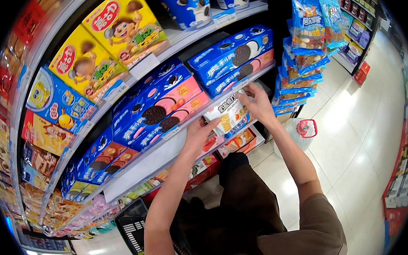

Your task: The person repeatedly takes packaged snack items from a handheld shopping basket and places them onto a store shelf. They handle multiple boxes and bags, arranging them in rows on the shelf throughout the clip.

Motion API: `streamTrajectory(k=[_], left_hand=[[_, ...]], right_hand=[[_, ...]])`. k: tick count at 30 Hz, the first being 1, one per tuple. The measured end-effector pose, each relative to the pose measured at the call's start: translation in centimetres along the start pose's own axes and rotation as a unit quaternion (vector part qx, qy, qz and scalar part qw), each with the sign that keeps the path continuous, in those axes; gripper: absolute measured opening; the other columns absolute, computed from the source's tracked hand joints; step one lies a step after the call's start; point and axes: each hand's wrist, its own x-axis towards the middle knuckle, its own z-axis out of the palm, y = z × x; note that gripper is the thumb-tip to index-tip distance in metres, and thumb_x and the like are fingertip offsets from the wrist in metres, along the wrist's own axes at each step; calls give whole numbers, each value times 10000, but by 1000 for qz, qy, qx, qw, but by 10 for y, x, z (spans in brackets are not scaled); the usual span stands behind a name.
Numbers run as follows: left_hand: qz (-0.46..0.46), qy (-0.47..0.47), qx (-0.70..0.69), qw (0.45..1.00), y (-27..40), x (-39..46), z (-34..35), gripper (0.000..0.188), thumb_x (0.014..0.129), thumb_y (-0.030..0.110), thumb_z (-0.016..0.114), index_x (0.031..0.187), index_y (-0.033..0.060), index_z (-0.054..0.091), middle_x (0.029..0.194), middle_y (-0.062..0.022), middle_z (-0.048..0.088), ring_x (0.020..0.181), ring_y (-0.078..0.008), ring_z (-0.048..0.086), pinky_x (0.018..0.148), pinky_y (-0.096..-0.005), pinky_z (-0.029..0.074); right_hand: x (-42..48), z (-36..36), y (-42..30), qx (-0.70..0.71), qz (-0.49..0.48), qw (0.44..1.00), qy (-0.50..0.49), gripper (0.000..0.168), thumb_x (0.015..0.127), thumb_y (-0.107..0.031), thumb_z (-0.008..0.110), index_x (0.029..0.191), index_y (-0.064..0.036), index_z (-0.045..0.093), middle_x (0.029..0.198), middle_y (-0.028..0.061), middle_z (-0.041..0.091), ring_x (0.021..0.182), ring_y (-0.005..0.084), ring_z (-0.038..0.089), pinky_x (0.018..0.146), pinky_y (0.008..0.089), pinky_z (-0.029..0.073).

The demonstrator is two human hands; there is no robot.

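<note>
Between my two hands is a white and blue cracker packet (231, 115) with writing and a picture of crackers on its front. My left hand (201, 132) grips its left edge, thumb over the front, the other fingers partly hidden. My right hand (258, 103) holds the upper right side. The packet is at the lower shelf opening, just under the shelf edge (170, 134). Above it stand blue sandwich-cookie boxes (228, 64), and more pink and blue cookie boxes (163, 113) stand to the left.
Yellow snack boxes (124, 29) line an upper shelf. Hanging bagged snacks (302, 63) form a column at the right. A large clear bottle with a red cap (295, 134) stands on the tiled floor (341, 152). A black shopping basket (133, 227) is at lower left.
</note>
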Motion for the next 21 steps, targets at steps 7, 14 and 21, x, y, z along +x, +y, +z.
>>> streamTrajectory(k=[7,14,21], left_hand=[[25,31,1,999,-17,58,35,463,913,99,759,1340,17,600,1282,-104,650,1149,-183,614,1004,-321,477],[63,43,-7,997,-34,81,60,475,891,11,755,1337,34,595,1287,-78,651,1170,-169,610,1031,-312,469],[64,9,7,998,-29,81,74,449,907,-4,729,1333,24,589,1283,-87,664,1168,-173,629,1019,-305,476]], right_hand=[[16,-13,11,-61,-38,991,111,293,905,-104,662,1167,25,644,1088,248,691,1029,428,659,890,432,513],[19,-14,38,-77,-7,984,158,306,935,-80,614,1204,66,612,1173,274,653,1082,459,631,908,458,509],[13,-15,36,-121,16,972,199,358,974,-46,539,1308,84,552,1281,305,604,1152,480,593,975,461,483]])
